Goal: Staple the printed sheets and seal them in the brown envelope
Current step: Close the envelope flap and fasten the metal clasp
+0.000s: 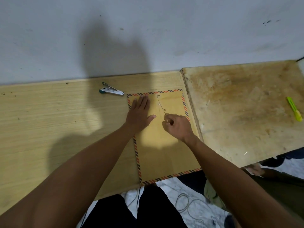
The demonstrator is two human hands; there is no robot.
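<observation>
— How far along are you?

— Near the end, I'd judge. The brown envelope (162, 145) lies flat in the middle of the frame, on the right part of the pale desk (57, 120), and no printed sheets show anywhere, so I take them to be inside already. The stapler (111, 92) sits apart, just beyond the envelope's upper left corner, with nothing under it.

— And your hands?

— My left hand (139, 112) lies flat, fingers straight, pressing the envelope's upper left part. My right hand (177, 126) has its grip curled tight, pinching the lower end of the closure string (161, 104), which runs up in a loose curve toward the top of the envelope. What's left, as I see it, is fastening that string so the envelope is sealed.

— Any edges to mind?

— The envelope's bottom corner juts past the near edge of the desk, over my lap, so a careless tug could slide it off; my flat palm guards against that. Its right border runs close to the seam where a second, stained desk (246, 104) begins.

— Room to move?

— Plenty. Bare wood stretches to the left of the frame, and on the right only a green utility knife (294, 111) lies, well apart.
</observation>
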